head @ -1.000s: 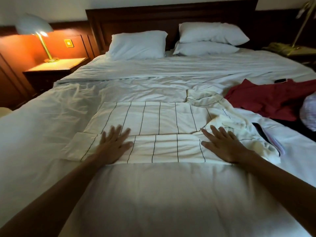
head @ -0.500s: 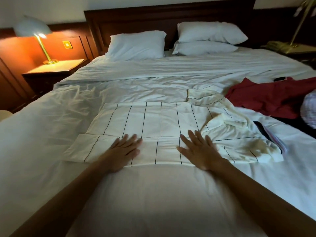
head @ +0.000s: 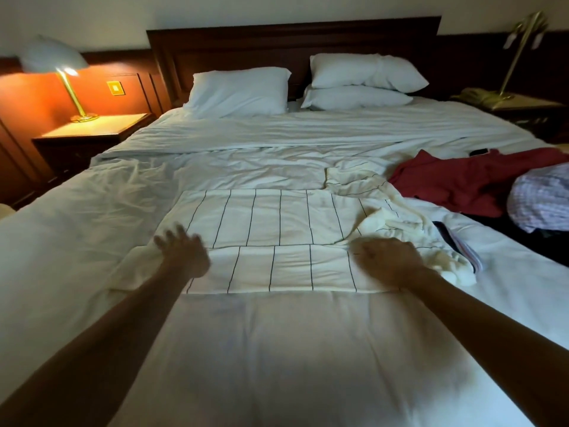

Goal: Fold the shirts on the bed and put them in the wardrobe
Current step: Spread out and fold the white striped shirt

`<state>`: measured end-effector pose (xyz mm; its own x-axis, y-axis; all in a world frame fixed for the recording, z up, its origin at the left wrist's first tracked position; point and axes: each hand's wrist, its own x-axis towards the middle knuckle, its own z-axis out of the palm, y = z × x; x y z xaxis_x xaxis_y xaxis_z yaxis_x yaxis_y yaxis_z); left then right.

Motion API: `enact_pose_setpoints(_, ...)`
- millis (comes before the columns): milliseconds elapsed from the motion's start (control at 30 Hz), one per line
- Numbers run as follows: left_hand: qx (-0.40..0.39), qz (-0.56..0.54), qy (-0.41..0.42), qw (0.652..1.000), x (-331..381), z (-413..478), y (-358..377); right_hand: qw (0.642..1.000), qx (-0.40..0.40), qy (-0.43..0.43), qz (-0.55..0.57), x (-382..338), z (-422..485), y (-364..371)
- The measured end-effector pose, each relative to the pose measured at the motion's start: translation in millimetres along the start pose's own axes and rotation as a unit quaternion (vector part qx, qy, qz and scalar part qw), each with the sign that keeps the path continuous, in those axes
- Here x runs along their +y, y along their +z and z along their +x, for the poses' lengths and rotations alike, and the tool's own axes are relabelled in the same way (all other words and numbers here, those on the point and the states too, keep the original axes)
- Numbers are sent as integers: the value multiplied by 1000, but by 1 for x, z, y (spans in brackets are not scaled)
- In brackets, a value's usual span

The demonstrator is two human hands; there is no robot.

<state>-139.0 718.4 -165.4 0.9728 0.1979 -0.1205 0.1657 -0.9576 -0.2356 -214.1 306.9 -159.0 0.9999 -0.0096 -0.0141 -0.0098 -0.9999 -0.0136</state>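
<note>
Mid-fold on the striped shirt [head: 277,217], spread flat on the bed [head: 277,349], near edge turned up, lying under and between both hands. Slid outward from the fold's middle within the last half second: left hand [head: 183,254] over the sleeve end, fingers [head: 167,238] spread, blurred; right hand [head: 389,260] at the bunched side, seemingly curled, grip impossible to tell. Probably means smoothing done, side folds next. Well beyond the right fingers: red shirt [head: 455,183] and checked shirt [head: 538,198], unfolded.

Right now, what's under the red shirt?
A dark garment pokes out from under the near edge of the red shirt. A checked garment covers its right end. Whatever lies beneath its middle is hidden.
</note>
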Motion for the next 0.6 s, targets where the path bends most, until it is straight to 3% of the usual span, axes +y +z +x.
enact_pose_setpoints(67,45,-37,130,990,51,-9,-14,998,45,39,-4,29,3,-6)
enact_pose_setpoints(133,34,-148,242,958,107,-29,-25,994,82,78,6,61,0,-6)
enact_pose_setpoints(233,4,-277,310,909,190,-56,-30,989,43,129,60,98,0,-3)
enact_pose_setpoints(433,108,-329,285,894,291,-59,-36,983,17,166,79,115,18,4)
enact_pose_setpoints(600,18,-471,245,847,312,-34,-56,958,34,168,231,113,47,-8)
